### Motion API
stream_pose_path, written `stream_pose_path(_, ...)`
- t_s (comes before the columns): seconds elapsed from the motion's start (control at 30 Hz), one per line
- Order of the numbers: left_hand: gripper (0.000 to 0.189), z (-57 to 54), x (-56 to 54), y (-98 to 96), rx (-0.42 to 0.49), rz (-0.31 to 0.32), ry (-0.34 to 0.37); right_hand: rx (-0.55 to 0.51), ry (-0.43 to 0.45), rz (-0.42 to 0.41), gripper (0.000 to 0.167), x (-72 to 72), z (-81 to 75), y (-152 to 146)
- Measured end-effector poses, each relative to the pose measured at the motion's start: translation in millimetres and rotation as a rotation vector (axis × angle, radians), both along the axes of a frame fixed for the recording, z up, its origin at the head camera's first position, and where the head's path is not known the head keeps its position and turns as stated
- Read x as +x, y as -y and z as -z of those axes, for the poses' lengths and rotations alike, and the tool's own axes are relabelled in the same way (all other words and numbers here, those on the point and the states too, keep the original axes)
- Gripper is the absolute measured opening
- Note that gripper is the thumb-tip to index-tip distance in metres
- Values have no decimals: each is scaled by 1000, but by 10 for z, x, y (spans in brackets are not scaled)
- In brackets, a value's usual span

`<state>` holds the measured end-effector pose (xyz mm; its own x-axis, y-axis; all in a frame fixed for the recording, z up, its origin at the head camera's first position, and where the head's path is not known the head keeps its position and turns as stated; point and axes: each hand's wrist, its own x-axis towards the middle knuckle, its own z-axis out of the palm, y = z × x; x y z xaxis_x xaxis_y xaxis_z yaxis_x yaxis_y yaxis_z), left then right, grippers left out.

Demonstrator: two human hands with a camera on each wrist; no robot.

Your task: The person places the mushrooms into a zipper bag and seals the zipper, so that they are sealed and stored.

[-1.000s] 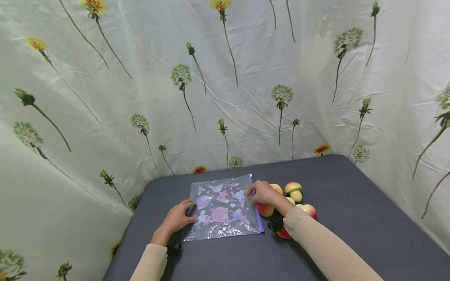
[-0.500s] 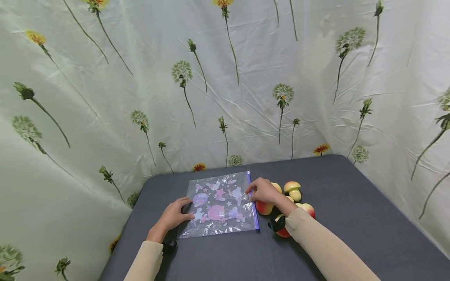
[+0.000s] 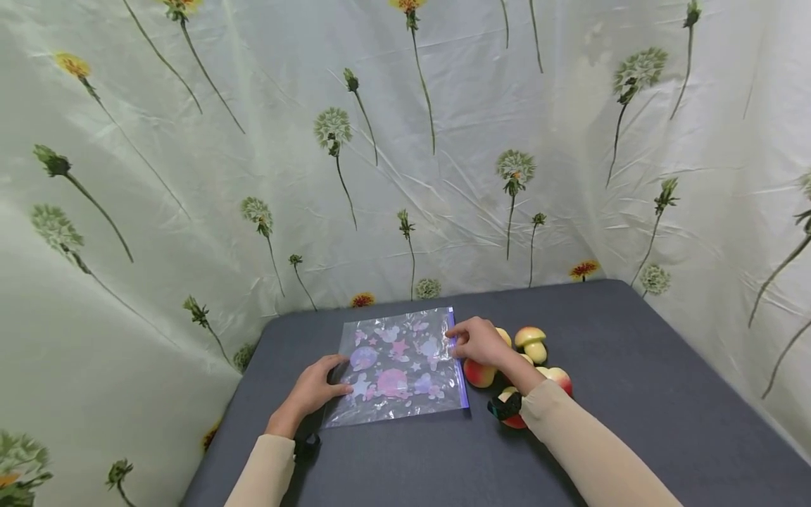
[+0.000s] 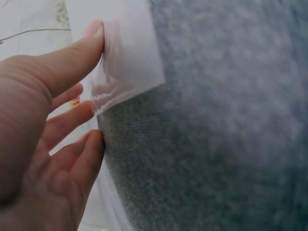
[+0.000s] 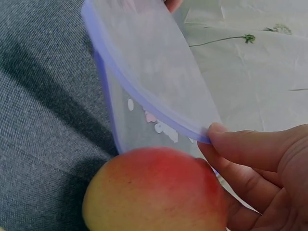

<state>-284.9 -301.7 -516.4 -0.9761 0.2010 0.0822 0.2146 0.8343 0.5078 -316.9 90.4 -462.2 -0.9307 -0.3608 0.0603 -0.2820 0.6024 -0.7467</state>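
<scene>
A clear zip bag [image 3: 393,366] printed with pink and lilac figures lies flat on the dark table, its purple zip edge facing right. My left hand [image 3: 313,386] rests at the bag's left edge, thumb on the plastic and fingers spread. At the zip side, my right hand [image 3: 478,341] pinches one lip of the mouth between thumb and fingers. In the right wrist view that purple lip [image 5: 149,101] is lifted apart from the lower one, leaving the mouth gaping. A rounded red-and-yellow piece [image 5: 154,192] sits close before the opening.
Several red-and-yellow toy mushrooms [image 3: 531,343] are clustered right of the bag, partly hidden under my right forearm. The dark table [image 3: 393,465] meets a white curtain [image 3: 443,176] with dandelion prints at the back and sides.
The right hand has kept its place at the zip edge, and its lip of the bag is raised slightly. The bag and left hand have shifted a little left in view.
</scene>
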Motion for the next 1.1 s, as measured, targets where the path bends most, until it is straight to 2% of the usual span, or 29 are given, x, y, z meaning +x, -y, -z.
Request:
stream_pose_path(0.2,70,-13,2,-10,-3,-4,4,-9,-36,6,34,47,-66,48)
stream_pose_path(0.37,68,-96,27,-144,5,3,-30,-35,-56,18,33,83,-106,86)
stream_pose_path(0.6,60,-331,54,-556,44,80,-171,-115,-67,45,39,137,-143,121)
stream_pose_path(0.77,58,-481,42,-882,69,125,-231,-191,-49,80,49,181,-147,145)
stream_pose_path(0.97,56,-553,35,-1189,114,190,-271,-282,-80,105,56,251,-120,192)
stream_pose_path(1.1,55,-581,18,-1351,167,228,-271,-320,-91,113,59,293,-118,199)
